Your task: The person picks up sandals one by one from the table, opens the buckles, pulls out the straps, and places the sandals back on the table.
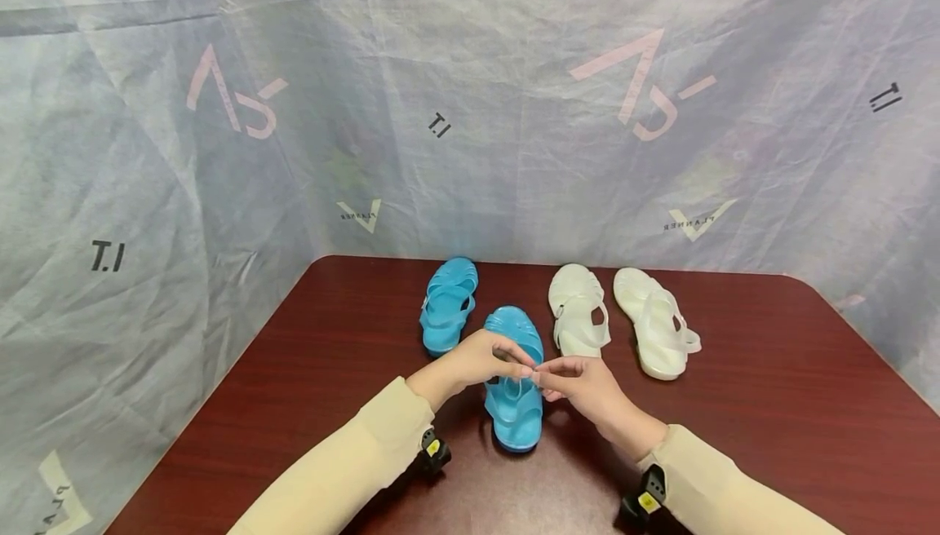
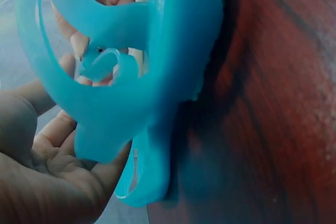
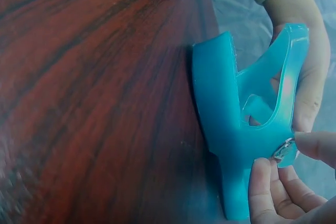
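In the head view, a blue jelly sandal (image 1: 516, 425) stands on the table, heel toward me, with both hands over its upper. My left hand (image 1: 481, 360) reaches in from the left; thumb and fingers appear to pinch the sandal's loose strap, though the fingertips are partly hidden. The ankle strap (image 2: 125, 66) curls inside the opening in the left wrist view. From the right, my right hand (image 1: 583, 388) pinches the side tab at a small metal buckle (image 3: 284, 150), thumb on one side and fingers on the other. The fingertips of both hands meet at that side.
Behind and left lies the other blue sandal (image 1: 446, 307). Two white sandals, one nearer (image 1: 578, 315) and one farther right (image 1: 657, 327), lie behind my right hand. The dark red table (image 1: 308, 388) ends at a grey printed cloth (image 1: 477, 160) at the back.
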Action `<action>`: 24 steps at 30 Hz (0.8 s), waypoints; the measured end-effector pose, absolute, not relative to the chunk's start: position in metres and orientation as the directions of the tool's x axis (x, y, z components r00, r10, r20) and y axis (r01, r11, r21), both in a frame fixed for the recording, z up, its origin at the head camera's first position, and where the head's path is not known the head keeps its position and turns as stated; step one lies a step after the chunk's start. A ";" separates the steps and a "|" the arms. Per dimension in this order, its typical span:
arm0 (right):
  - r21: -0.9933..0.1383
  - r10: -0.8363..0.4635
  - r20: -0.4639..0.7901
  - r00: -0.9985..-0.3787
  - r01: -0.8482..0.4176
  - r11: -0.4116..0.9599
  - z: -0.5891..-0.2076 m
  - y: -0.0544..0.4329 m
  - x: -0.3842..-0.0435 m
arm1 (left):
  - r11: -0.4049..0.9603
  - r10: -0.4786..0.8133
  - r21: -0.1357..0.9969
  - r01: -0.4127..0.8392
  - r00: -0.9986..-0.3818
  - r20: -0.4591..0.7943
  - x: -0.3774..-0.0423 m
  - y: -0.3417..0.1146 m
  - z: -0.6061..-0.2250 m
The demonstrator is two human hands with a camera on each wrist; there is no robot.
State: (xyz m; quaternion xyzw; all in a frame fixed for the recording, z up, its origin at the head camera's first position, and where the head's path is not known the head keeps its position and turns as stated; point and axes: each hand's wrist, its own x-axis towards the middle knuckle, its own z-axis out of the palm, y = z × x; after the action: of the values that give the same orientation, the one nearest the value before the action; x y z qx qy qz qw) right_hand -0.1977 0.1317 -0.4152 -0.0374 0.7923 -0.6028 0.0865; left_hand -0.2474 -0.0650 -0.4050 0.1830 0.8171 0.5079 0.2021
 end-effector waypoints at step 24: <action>-0.973 -0.124 -0.134 -0.983 0.107 0.207 -0.416 0.138 -0.196 | 0.444 0.433 0.892 0.086 -0.892 -0.129 -0.246 -0.083 -0.405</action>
State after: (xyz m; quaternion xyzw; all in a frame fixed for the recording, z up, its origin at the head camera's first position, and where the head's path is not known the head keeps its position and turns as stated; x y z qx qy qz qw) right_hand -0.1956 0.1380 -0.4165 -0.0055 0.7713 -0.6298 0.0916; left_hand -0.2465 -0.0834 -0.4048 0.1562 0.8321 0.5036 0.1722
